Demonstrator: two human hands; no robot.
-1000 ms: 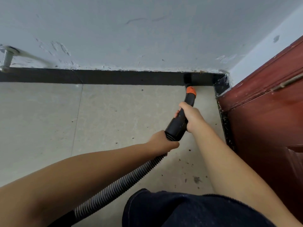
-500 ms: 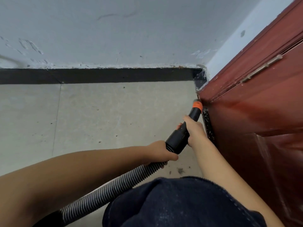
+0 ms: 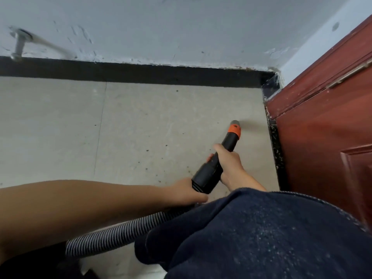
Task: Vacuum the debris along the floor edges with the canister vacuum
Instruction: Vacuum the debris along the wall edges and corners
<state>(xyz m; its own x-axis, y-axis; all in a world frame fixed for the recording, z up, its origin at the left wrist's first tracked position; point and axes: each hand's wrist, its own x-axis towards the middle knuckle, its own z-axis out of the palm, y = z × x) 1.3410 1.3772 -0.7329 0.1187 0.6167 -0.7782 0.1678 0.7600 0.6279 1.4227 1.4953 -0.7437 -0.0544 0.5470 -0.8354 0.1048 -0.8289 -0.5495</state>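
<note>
A: Head view, the only one. Right hand (image 3: 229, 168) is wrapped around the black nozzle (image 3: 219, 160), right of centre in the frame. Left hand (image 3: 187, 193) is closed on the cuff where the ribbed hose (image 3: 112, 238) joins it, just below and left of the right hand.

B: Why two hands?

A: My read: the front hand aims the tip, the rear hand takes the hose's drag so the tip doesn't wander. The hose runs off toward the lower left, under the left forearm.

B: The tip?

A: Orange collar (image 3: 234, 131) with a grey mouth, pointing up and right, low over the floor (image 3: 141, 127). Whether it touches the tile, I cannot tell; a soft shadow lies just right of it.

B: And the debris?

A: Two lots. Dark specks on the tile left of and below the nozzle, near the right hand. A denser line of pale crumbs in the black strip (image 3: 274, 150) at the foot of the red door (image 3: 322, 148), right of the tip. Tip and strip are near but apart.

B: So the angle makes sense.

A: Yes, the nozzle slants toward that edge, likely to work along it. The black skirting (image 3: 141, 74) across the upper frame meets the strip at the corner, upper right. A dark-clothed knee (image 3: 261, 238) fills the lower right and hides the floor there. A metal peg (image 3: 19, 45) sticks from the wall, upper left, blurred.
</note>
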